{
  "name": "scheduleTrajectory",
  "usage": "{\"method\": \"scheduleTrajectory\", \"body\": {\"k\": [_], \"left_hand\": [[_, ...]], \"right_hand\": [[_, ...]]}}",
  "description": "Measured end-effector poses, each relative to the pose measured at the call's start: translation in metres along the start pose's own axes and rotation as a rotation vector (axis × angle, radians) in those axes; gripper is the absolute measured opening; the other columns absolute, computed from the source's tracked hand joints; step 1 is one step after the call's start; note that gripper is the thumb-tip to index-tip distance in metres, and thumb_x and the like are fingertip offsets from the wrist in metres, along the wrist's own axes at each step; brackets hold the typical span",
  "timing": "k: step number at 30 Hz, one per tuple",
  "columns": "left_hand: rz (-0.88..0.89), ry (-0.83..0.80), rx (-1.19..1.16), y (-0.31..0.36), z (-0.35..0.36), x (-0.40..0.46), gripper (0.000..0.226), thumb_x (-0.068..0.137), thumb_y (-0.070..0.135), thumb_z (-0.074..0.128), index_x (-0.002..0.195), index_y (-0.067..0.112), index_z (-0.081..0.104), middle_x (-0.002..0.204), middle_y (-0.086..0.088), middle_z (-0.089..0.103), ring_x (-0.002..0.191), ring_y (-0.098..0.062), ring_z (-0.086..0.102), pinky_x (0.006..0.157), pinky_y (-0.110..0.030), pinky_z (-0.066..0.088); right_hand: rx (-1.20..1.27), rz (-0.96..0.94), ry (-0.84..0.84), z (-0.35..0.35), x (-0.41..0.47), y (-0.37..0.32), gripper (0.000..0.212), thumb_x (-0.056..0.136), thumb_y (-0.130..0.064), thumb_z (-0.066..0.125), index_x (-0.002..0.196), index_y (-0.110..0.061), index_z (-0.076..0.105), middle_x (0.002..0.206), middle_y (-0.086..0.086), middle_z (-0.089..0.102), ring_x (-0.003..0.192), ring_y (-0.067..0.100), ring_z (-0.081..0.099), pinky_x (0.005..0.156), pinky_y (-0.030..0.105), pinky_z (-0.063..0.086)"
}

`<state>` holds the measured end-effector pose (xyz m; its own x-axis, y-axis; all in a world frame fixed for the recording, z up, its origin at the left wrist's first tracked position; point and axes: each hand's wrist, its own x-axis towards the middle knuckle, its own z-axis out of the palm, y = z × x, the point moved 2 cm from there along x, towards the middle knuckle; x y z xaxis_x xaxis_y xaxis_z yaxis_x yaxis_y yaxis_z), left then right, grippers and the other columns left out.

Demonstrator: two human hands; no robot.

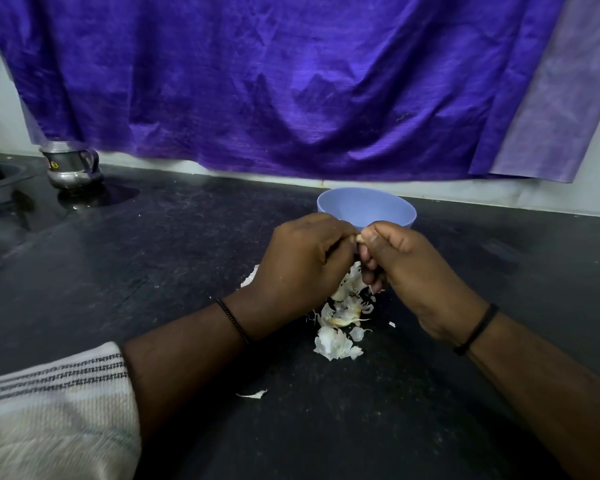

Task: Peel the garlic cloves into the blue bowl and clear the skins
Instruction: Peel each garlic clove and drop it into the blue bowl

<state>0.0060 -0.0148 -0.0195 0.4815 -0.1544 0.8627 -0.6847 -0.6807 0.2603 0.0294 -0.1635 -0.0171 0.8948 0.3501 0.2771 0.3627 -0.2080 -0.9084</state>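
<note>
A purple cloth (291,81) is hanging over the wall behind a dark surface (153,271), where a steel pot (71,164) is standing at far left and a blue bowl (366,207) is sitting near the wall, just beyond the hands. The left hand (302,265) and right hand (416,271) are meeting fingertip to fingertip, both curling around and pinching a small clove (359,238) between them. Skins (341,323) are lying piled on the surface beneath the hands.
</note>
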Motion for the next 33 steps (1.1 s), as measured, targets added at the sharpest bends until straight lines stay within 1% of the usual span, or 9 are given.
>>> {"method": "scheduleTrajectory", "body": {"k": [4, 6, 13, 19, 21, 23, 26, 29, 33], "left_hand": [[0.028, -0.050, -0.020, -0.002, 0.001, 0.003, 0.013, 0.091, 0.004, 0.065, 0.092, 0.010, 0.077, 0.078, 0.001, 0.072, 0.072, -0.013, 0.065, 0.065, -0.035, 0.052], [0.030, -0.071, -0.016, -0.002, 0.001, 0.003, 0.013, 0.091, 0.005, 0.066, 0.093, 0.011, 0.077, 0.078, 0.001, 0.071, 0.072, -0.014, 0.065, 0.066, -0.035, 0.052], [0.056, -0.082, 0.073, -0.002, -0.001, 0.002, 0.015, 0.088, 0.005, 0.064, 0.074, 0.007, 0.071, 0.066, -0.002, 0.062, 0.062, -0.017, 0.058, 0.057, -0.037, 0.046], [0.039, -0.048, 0.080, 0.000, 0.002, -0.002, 0.023, 0.089, 0.014, 0.059, 0.070, 0.007, 0.070, 0.063, -0.002, 0.061, 0.058, -0.016, 0.057, 0.054, -0.037, 0.046], [0.023, -0.028, 0.060, 0.001, 0.003, -0.003, 0.027, 0.090, 0.019, 0.056, 0.070, 0.008, 0.071, 0.064, -0.001, 0.063, 0.058, -0.016, 0.058, 0.054, -0.037, 0.047], [0.002, -0.019, 0.043, 0.000, 0.005, -0.005, 0.028, 0.090, 0.020, 0.055, 0.070, 0.008, 0.071, 0.064, -0.001, 0.064, 0.059, -0.016, 0.059, 0.054, -0.037, 0.047], [-0.034, -0.010, 0.018, 0.000, 0.004, -0.004, 0.021, 0.086, 0.012, 0.059, 0.070, 0.010, 0.073, 0.063, 0.001, 0.065, 0.059, -0.013, 0.059, 0.055, -0.035, 0.048], [-0.085, -0.015, -0.042, -0.001, 0.003, -0.001, 0.022, 0.082, 0.003, 0.060, 0.070, 0.013, 0.075, 0.064, 0.003, 0.067, 0.060, -0.010, 0.061, 0.058, -0.033, 0.049], [-0.206, -0.067, -0.130, -0.004, 0.006, 0.003, 0.020, 0.086, 0.007, 0.061, 0.075, 0.015, 0.076, 0.068, 0.003, 0.069, 0.066, -0.015, 0.065, 0.062, -0.037, 0.051]], "right_hand": [[0.098, 0.054, 0.003, -0.004, 0.000, 0.001, 0.038, 0.106, -0.021, 0.042, 0.071, -0.015, 0.054, 0.060, -0.006, 0.046, 0.056, 0.013, 0.048, 0.052, 0.025, 0.038], [0.102, 0.079, -0.004, -0.003, 0.000, 0.001, 0.038, 0.106, -0.023, 0.042, 0.071, -0.014, 0.053, 0.060, -0.005, 0.045, 0.054, 0.013, 0.048, 0.053, 0.026, 0.036], [0.075, 0.116, -0.018, 0.001, -0.003, 0.001, 0.038, 0.107, -0.023, 0.041, 0.071, -0.014, 0.051, 0.053, -0.013, 0.045, 0.052, 0.010, 0.046, 0.052, 0.024, 0.037], [-0.005, 0.088, 0.009, 0.003, -0.004, 0.000, 0.037, 0.106, -0.021, 0.043, 0.070, -0.014, 0.051, 0.051, -0.013, 0.048, 0.053, 0.008, 0.046, 0.051, 0.020, 0.038], [-0.022, 0.072, 0.024, 0.003, -0.004, 0.000, 0.037, 0.106, -0.021, 0.043, 0.070, -0.014, 0.052, 0.052, -0.012, 0.048, 0.053, 0.007, 0.046, 0.050, 0.018, 0.039], [-0.028, 0.057, 0.035, 0.004, -0.004, 0.000, 0.037, 0.105, -0.021, 0.044, 0.070, -0.013, 0.052, 0.051, -0.012, 0.048, 0.051, 0.006, 0.045, 0.050, 0.017, 0.039], [-0.047, 0.044, 0.043, 0.007, -0.004, 0.002, 0.038, 0.105, -0.021, 0.045, 0.069, -0.014, 0.051, 0.051, -0.011, 0.047, 0.051, 0.005, 0.045, 0.051, 0.019, 0.039], [-0.025, 0.065, 0.029, 0.007, -0.003, 0.003, 0.037, 0.105, -0.023, 0.045, 0.070, -0.014, 0.052, 0.052, -0.011, 0.049, 0.054, 0.007, 0.047, 0.053, 0.023, 0.040], [0.065, 0.091, 0.028, 0.000, -0.001, 0.003, 0.035, 0.106, -0.022, 0.044, 0.074, -0.014, 0.056, 0.057, -0.012, 0.051, 0.056, 0.009, 0.050, 0.055, 0.024, 0.041]]}}
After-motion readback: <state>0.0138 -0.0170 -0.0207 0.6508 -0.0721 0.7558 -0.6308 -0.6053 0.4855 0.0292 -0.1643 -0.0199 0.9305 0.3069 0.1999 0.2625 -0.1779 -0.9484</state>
